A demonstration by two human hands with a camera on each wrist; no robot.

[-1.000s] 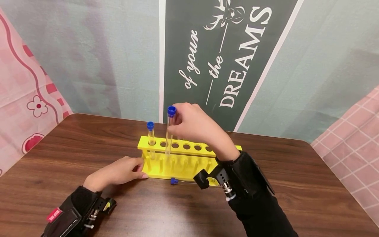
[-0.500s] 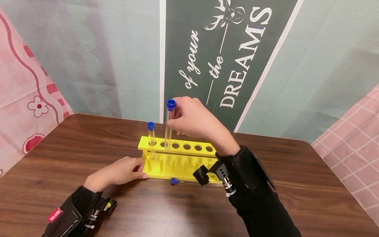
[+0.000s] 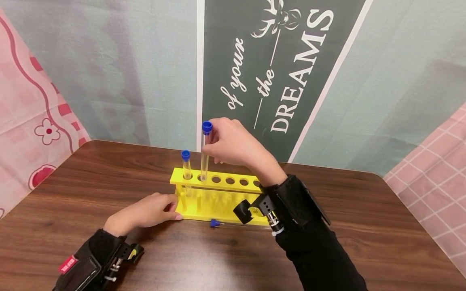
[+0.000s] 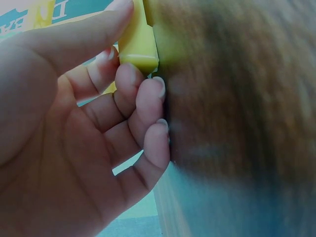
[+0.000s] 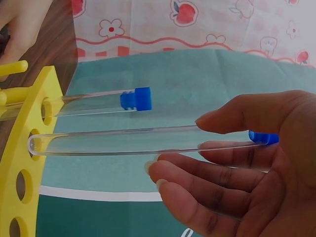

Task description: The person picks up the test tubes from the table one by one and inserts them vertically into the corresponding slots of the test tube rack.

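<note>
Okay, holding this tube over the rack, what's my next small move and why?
Probably lower the held tube straight down: your left hand grips the rack, your right hand has the tube roughly upright, and its lower end seems lined up with the second hole from the left.

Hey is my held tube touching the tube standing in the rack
Apart: the right wrist view shows teal backdrop between the held tube and the standing tube.
</note>
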